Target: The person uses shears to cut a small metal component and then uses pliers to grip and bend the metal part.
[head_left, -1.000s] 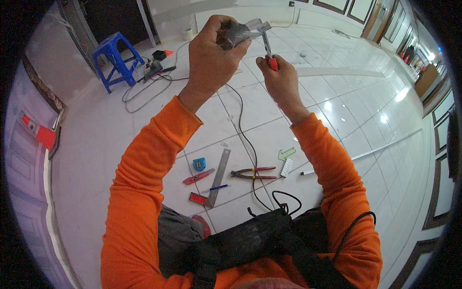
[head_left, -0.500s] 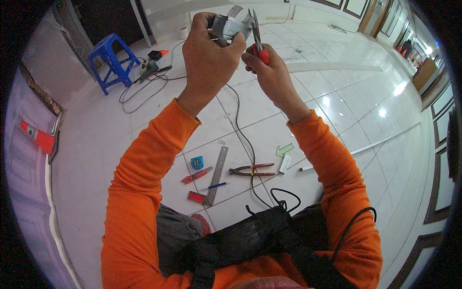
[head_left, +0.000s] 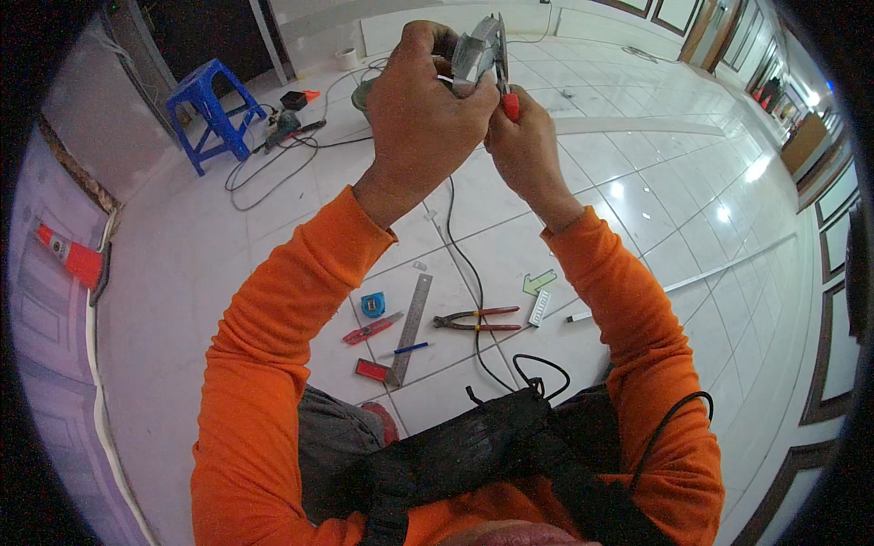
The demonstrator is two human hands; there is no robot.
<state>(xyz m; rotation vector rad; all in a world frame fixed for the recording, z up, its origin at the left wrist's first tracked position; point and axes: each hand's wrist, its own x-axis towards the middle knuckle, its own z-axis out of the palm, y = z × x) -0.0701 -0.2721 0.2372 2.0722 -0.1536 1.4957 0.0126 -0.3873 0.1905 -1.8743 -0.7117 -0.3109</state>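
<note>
Raised in front of me, my left hand (head_left: 423, 114) grips a bent piece of shiny silver sheet metal (head_left: 472, 60) between thumb and fingers. My right hand (head_left: 528, 146) is closed around red-handled snips (head_left: 511, 107), blades pointing up. Those blades overlap the right edge of the metal; whether they bite into it is hard to tell. On the floor below lie a blue tape measure (head_left: 372, 305), a red utility knife (head_left: 371, 329), a try square (head_left: 414, 318) with a blue pen (head_left: 410, 349) across it, and red-handled pincers (head_left: 478, 319).
A black cable (head_left: 465, 259) runs over the tiles beneath the pincers. Right of them lie a green arrow cutout (head_left: 540, 284) and a small white plate (head_left: 539, 309). Farther left stand a blue stool (head_left: 209, 100), a corded power tool (head_left: 287, 129) and an orange cone (head_left: 80, 264).
My left hand has moved right and slightly down, bringing the sheet metal against the snips. The snips' blades look closer together than before. My right hand has shifted slightly right and down.
</note>
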